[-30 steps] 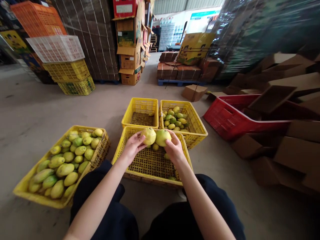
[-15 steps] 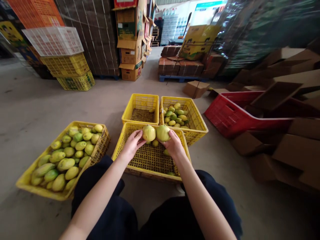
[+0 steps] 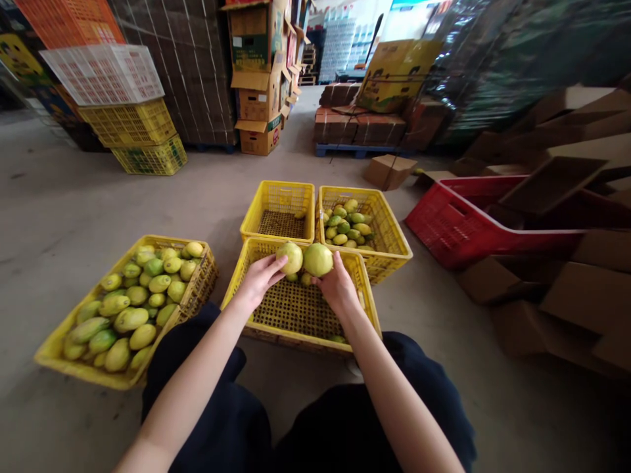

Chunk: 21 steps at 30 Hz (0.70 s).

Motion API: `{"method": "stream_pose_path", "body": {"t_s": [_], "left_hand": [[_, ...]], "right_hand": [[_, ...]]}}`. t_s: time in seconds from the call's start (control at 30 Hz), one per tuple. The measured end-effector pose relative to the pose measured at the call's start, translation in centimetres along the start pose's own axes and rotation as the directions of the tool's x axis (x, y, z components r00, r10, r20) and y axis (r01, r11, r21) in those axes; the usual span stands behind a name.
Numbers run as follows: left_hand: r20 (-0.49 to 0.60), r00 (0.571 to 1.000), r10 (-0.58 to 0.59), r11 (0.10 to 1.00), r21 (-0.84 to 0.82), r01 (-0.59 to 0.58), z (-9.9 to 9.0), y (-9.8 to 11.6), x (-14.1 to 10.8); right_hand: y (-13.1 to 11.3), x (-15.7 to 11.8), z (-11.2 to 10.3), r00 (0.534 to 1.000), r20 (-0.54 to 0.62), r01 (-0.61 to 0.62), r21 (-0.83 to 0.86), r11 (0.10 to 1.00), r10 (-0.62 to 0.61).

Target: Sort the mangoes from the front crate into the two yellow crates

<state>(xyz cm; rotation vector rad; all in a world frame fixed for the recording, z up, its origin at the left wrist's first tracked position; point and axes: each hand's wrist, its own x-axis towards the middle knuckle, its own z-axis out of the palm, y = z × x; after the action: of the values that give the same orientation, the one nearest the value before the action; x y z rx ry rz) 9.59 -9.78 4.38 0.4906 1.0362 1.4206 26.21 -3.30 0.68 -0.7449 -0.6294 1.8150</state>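
Observation:
My left hand [image 3: 260,280] is closed around a yellow-green lemon [image 3: 290,257], gripping it from its left side. A second, greener lemon [image 3: 319,260] is in my right hand [image 3: 338,286], held from the right. The two lemons are side by side with a narrow gap between them, above the far part of the near yellow crate [image 3: 300,340]. Inside that crate a few lemons [image 3: 305,279] lie partly hidden behind my hands. On the left, another yellow crate [image 3: 83,376] is full of yellow and green lemons [image 3: 131,320].
Behind the near crate stand a yellow crate [image 3: 250,209] with a little fruit and another [image 3: 394,246] holding several lemons [image 3: 345,226]. A red bin [image 3: 434,226] and loose cardboard [image 3: 586,295] lie right. Stacked crates [image 3: 138,125] and cartons [image 3: 256,105] stand farther back.
Both hands have shifted slightly left with the lemons, and the gap between the fruits looks a bit clearer. The lemon in my right hand appears turned. My view has tilted slightly down.

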Motion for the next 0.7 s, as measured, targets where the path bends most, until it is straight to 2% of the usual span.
{"method": "stream_pose_path", "body": {"t_s": [0.13,0.23,0.37,0.63,0.7], "left_hand": [[0.003,1.000,-0.022,0.996,-0.088,0.022,-0.3,0.2,0.2],[0.023,0.997,-0.070,0.987,-0.147,0.072,-0.3,0.3,0.2],[0.052,0.991,-0.127,0.971,-0.196,0.135,-0.1,0.5,0.0],[-0.036,0.987,-0.159,0.965,-0.215,0.148,1.3,0.6,-0.4],[-0.057,0.983,-0.177,0.961,-0.226,0.160,1.7,0.5,-0.5]], "right_hand": [[-0.8,-0.4,0.8,0.997,0.077,-0.034,0.055,0.998,0.030],[-1.2,-0.9,1.4,0.996,0.078,-0.042,0.102,0.994,0.034],[-1.5,-1.3,1.8,0.998,0.041,-0.060,0.088,0.994,0.057],[-0.6,-1.6,2.1,0.983,-0.161,-0.087,-0.004,0.996,0.085],[-0.2,-1.8,2.1,0.979,-0.169,-0.114,0.001,0.993,0.113]]}}
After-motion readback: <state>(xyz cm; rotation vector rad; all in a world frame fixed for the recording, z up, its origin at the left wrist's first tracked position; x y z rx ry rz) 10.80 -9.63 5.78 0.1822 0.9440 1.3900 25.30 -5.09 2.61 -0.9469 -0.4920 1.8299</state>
